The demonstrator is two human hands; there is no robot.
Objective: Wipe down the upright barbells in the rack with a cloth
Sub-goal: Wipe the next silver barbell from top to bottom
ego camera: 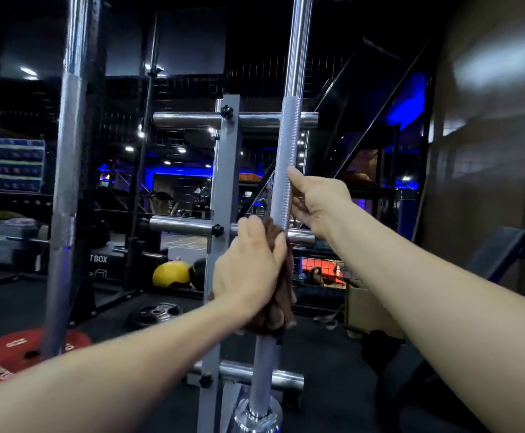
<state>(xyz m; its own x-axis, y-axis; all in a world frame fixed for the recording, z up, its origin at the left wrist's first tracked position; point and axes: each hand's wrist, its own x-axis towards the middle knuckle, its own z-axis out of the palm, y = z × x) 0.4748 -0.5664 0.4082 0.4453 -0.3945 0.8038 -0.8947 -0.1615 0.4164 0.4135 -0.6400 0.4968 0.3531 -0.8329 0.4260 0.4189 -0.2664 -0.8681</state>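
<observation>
Far to the left of the left hand (248, 276), low on the floor, lies a red weight plate (20, 354), and a second upright barbell (66, 189) rises just above it, well apart from both hands. Between that bar and the left hand, farther back, sit a yellow ball (170, 273) and a black plate (155, 312) on the floor. The left hand is wrapped around a brown cloth (278, 307), fingers curled, clamping the cloth around the shaft of the nearer upright barbell (286, 157). Just behind this hand stands the grey rack post (227, 170) with its chrome horizontal pegs (186, 120). Above and just to the right of the left hand, the right hand (317, 198) grips the same barbell bare, thumb up along the knurled section, fingers curled behind the shaft. Below the left hand the bar runs down to its chrome collar (256, 414). To the right of the right hand is a brown wall (489, 151).
</observation>
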